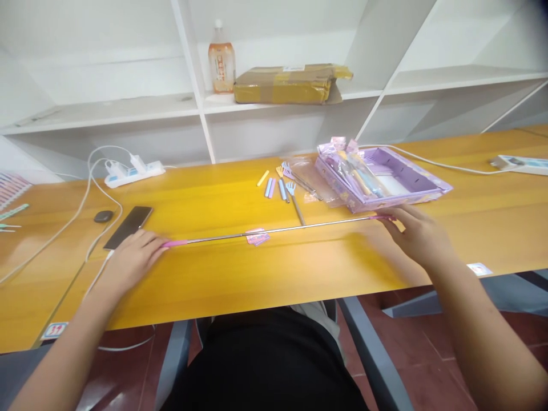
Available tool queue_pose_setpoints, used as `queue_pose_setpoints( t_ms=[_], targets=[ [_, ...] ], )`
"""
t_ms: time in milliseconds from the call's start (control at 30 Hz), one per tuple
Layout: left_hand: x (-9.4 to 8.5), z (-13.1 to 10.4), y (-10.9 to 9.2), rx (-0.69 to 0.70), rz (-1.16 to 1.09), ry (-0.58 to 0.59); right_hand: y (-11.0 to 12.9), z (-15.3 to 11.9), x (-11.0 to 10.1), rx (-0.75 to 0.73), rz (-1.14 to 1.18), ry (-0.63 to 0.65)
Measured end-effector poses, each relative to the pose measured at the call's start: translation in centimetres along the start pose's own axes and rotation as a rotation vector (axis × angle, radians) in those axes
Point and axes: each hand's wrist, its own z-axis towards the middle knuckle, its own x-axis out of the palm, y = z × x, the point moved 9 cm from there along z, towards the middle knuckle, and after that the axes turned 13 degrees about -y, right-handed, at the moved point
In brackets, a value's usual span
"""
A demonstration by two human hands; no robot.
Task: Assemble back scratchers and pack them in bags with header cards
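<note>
A telescopic back scratcher, pulled out long, spans the desk between my hands. Its pink grip end is pinched in my left hand, beside a dark phone. My right hand has its fingers closed on the other pink end, just in front of the purple box; that end is partly hidden by the fingers. Behind the rod lie a blue-clawed back scratcher, other clawed rods and several pastel handle sleeves. Small pink cards sit under the rod.
The purple box holds packaged scratchers, with a clear plastic bag beside it. On the left are the phone, a black mouse-like item, white cables and a power strip. A bottle and carton stand on the shelf.
</note>
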Motion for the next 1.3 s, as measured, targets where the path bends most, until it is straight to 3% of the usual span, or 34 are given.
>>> queue_pose_setpoints(
  t_ms=[233,533,633,833,1033,1100,1200,1300],
  targets=[
    [0.2,-0.3,-0.6,0.069,0.079,0.002,0.6,-0.9,-0.1,-0.021,0.068,0.011],
    [1.2,-1.1,-1.5,0.041,0.068,0.042,0.9,-1.1,1.1,0.067,0.001,0.024],
    [1.3,-1.1,-2.5,0.039,0.059,0.028,1.9,-1.2,1.1,0.089,-0.002,-0.005],
    [2.5,0.5,-7.8,0.135,0.036,0.016,9.2,-0.7,2.6,-0.066,0.074,0.048],
    [3.8,1.7,-18.4,0.269,-0.144,-0.113,21.4,-1.4,4.1,-0.329,0.172,0.077],
    [3.7,1.6,-21.3,0.236,-0.187,-0.181,24.8,-2.1,4.2,-0.388,0.190,0.048],
    [3.3,1.4,-23.1,0.126,-0.165,-0.294,26.7,-2.7,4.2,-0.344,0.189,0.006],
    [3.9,1.2,-23.0,0.085,-0.145,-0.289,26.4,-2.9,4.2,-0.300,0.207,0.006]
  ],
)
